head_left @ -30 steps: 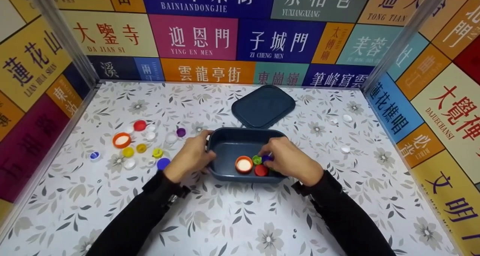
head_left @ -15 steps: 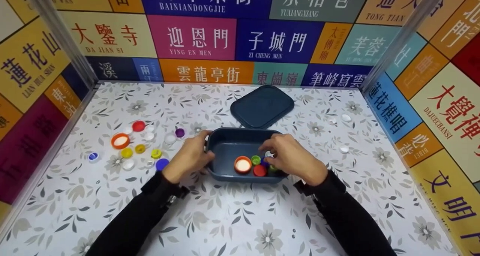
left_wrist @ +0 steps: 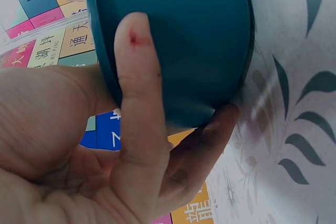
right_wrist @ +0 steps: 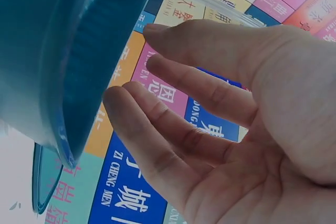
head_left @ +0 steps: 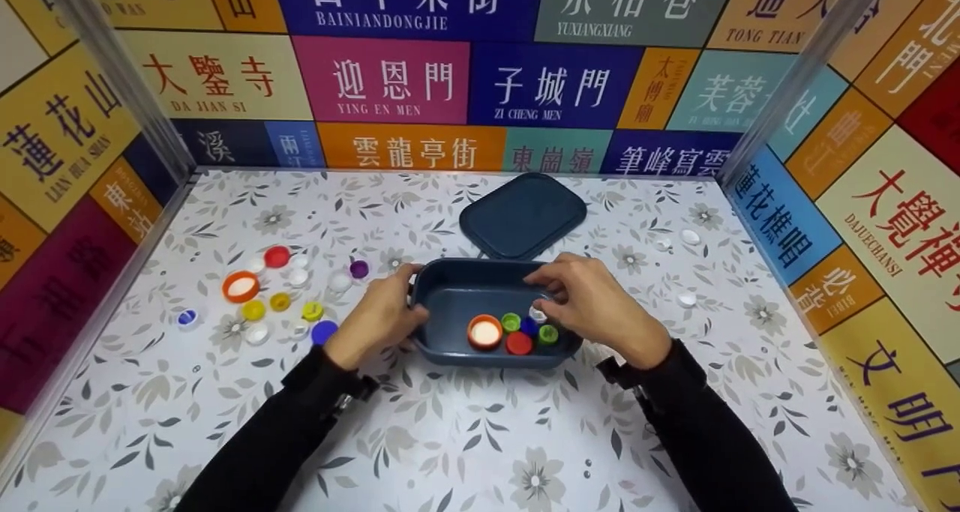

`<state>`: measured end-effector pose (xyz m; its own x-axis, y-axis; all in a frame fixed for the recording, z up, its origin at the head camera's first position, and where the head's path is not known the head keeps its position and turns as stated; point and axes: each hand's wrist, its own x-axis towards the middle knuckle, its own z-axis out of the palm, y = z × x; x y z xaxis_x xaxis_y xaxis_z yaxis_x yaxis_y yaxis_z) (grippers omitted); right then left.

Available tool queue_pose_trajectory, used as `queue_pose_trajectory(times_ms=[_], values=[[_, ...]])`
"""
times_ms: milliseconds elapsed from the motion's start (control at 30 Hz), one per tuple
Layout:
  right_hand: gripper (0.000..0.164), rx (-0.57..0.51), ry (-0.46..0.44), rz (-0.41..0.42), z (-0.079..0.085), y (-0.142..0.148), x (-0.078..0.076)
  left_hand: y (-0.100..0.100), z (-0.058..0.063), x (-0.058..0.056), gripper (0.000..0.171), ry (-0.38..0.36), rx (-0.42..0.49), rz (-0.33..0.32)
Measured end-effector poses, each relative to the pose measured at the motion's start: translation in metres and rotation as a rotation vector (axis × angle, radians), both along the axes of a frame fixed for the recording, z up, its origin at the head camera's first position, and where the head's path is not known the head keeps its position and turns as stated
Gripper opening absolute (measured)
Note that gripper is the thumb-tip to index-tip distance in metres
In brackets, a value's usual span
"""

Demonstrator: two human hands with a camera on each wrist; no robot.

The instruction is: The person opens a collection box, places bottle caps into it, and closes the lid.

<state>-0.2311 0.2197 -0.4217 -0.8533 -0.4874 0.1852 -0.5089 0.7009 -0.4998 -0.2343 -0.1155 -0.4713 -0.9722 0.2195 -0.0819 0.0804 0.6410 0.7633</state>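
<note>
A dark blue plastic box (head_left: 454, 302) stands on the table, and my left hand (head_left: 379, 306) grips its left end. In the left wrist view, fingers (left_wrist: 139, 66) lie along the outer wall of the box (left_wrist: 194, 40). My right hand (head_left: 600, 302) is over the right end, its fingers (right_wrist: 157, 145) spread with nothing between them in the right wrist view. Inside the box lie bottle caps: an orange one with a white middle (head_left: 485, 333), a red one (head_left: 519, 342), two green ones (head_left: 547, 335), a blue one (head_left: 529, 325) and a white one (head_left: 538, 313).
Behind the box lies its dark blue lid (head_left: 523, 216). Several loose caps are spread at the left, among them an orange one (head_left: 241, 287), a red one (head_left: 277, 256) and a purple one (head_left: 358, 269). Several white caps (head_left: 686, 300) lie at the right. Printed panels wall the table.
My right hand has drawn back up and to the right from the caps, and its fingers have spread. A white cap and a green cap now show in the box. The left hand keeps its place.
</note>
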Motion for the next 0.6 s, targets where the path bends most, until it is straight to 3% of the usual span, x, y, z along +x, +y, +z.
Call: queue_pose_trajectory(times_ms=[433, 600], values=[[0.041, -0.03, 0.043, -0.092, 0.007, 0.025, -0.013, 0.001, 0.0, 0.0, 0.078, -0.046, 0.016, 0.008], [0.048, -0.033, 0.058, -0.146, 0.007, 0.041, -0.023, 0.0, 0.001, 0.0, 0.077, -0.002, -0.024, 0.002]])
